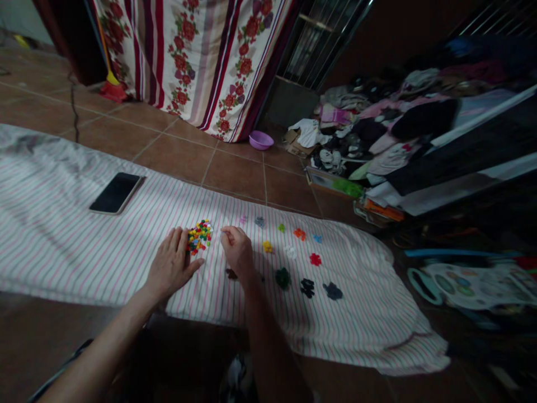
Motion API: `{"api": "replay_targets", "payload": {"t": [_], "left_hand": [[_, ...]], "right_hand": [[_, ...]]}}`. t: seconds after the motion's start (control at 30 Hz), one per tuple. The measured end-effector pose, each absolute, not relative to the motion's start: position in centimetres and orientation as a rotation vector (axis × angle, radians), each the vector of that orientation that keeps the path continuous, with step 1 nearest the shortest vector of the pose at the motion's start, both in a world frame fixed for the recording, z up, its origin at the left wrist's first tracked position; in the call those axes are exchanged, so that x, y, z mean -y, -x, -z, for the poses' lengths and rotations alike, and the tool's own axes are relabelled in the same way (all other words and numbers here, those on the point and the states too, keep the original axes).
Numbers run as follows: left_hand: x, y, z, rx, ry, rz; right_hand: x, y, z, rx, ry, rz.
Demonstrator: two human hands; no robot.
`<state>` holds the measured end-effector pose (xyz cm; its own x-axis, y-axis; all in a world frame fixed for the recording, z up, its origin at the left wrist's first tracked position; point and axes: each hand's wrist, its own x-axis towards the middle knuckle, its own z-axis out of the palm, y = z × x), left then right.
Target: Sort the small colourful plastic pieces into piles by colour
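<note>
A mixed pile of small colourful pieces (pixel 200 237) lies on the striped cloth (pixel 168 190). Flat against its left side rests my left hand (pixel 170 263), fingers stretched out and thumb apart. Just right of the pile, my right hand (pixel 237 246) is closed in a pinch; what its fingertips hold, if anything, is too small to name. Beyond it sit single-colour heaps, among them yellow pieces (pixel 267 246), white pieces (pixel 290 252), red pieces (pixel 315 259), orange pieces (pixel 299 234) and dark green pieces (pixel 282 278). Brown pieces (pixel 231 273) are partly hidden by my right wrist.
A phone (pixel 116 193) lies on the cloth at the left. Past the cloth's far edge, a purple bowl (pixel 260 140) stands on the tiled floor near a flowered curtain (pixel 184 61). Heaped clothes (pixel 369 123) fill the back right.
</note>
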<state>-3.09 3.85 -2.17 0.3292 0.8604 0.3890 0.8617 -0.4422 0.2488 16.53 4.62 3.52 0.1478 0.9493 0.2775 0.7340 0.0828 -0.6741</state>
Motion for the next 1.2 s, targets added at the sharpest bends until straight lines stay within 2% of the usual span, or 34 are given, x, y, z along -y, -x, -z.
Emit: {"api": "replay_targets", "payload": {"t": [0.33, 0.57, 0.93, 1.2], "left_hand": [[-3.8, 1.6, 2.5, 1.723, 2.453, 0.684], [-3.8, 1.4, 2.6, 1.728, 2.447, 0.726], [-3.9, 1.8, 2.8, 1.720, 2.481, 0.690], [-4.0, 1.8, 2.9, 1.717, 2.489, 0.689]], "right_hand": [[-2.8, -22.9, -3.6, 1.445, 1.707, -0.276], [-1.6, -30.0, -4.0, 1.153, 1.981, -0.121], [0.3, -41.7, -4.1, 0.964, 2.369, -0.041], [-1.2, -47.4, -2.9, 0.874, 2.408, 0.076]]}}
